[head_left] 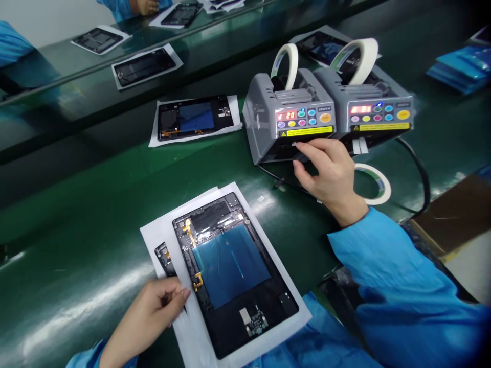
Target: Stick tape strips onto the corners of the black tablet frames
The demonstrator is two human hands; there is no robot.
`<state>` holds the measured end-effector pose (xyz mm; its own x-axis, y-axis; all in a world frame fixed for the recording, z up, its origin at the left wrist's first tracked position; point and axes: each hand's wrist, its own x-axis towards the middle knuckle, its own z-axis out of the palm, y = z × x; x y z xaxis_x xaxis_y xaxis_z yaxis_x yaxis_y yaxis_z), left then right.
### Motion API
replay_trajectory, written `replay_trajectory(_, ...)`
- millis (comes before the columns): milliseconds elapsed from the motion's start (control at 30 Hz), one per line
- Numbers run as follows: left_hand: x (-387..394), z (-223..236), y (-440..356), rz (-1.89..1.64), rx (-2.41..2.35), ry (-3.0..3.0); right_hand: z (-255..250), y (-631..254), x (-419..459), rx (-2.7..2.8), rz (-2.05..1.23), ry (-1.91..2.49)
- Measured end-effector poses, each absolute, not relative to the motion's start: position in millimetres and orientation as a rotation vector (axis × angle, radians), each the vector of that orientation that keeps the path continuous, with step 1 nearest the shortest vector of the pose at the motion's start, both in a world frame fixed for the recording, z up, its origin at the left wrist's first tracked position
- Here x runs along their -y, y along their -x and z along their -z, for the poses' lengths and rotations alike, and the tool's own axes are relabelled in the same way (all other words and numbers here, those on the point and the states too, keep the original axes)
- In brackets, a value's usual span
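Note:
An opened tablet [268, 291] with a blue-filmed battery [232, 266] lies on white paper [293, 319] in front of me. Part of a second black tablet housing [164, 258] pokes out from beneath the paper. My left hand [153, 306] is closed at the paper's left edge, thumb and fingers pinching it. At the outlet of the left grey tape dispenser [257, 122], my right hand [326, 171] has its index fingertip at a small whitish piece of tape [294, 144]. Its thumb is apart below, so the hand is open.
A second tape dispenser [378, 97] stands to the right, white strips [359, 146] hanging from its outlet. A tape roll [385, 191] and a black cable [424, 181] lie nearby. More tablets on paper, such as one tablet [169, 120], line the back. Blue packets [460, 69] sit far right.

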<state>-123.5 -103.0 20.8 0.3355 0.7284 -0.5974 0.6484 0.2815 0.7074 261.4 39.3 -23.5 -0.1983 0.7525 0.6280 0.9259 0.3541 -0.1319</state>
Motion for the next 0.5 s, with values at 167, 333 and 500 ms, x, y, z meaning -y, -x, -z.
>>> replay_trajectory(167, 103.5, -19.7, 125.6, -0.051, -1.329, -1.440, 24.9, -261.7, -40.9, 1.987, 0.487, 1.339)
replay_trajectory(333, 106.1, -20.3, 126.1, -0.039, -1.336, -1.455, 25.5, -261.6, -41.3, 1.983, 0.598, 1.242)
replay_trajectory(500, 107.0, -21.7, 123.2, -0.066, -1.351, -1.424, 28.7, -261.8, -41.0, 1.984, 0.619, 1.290)
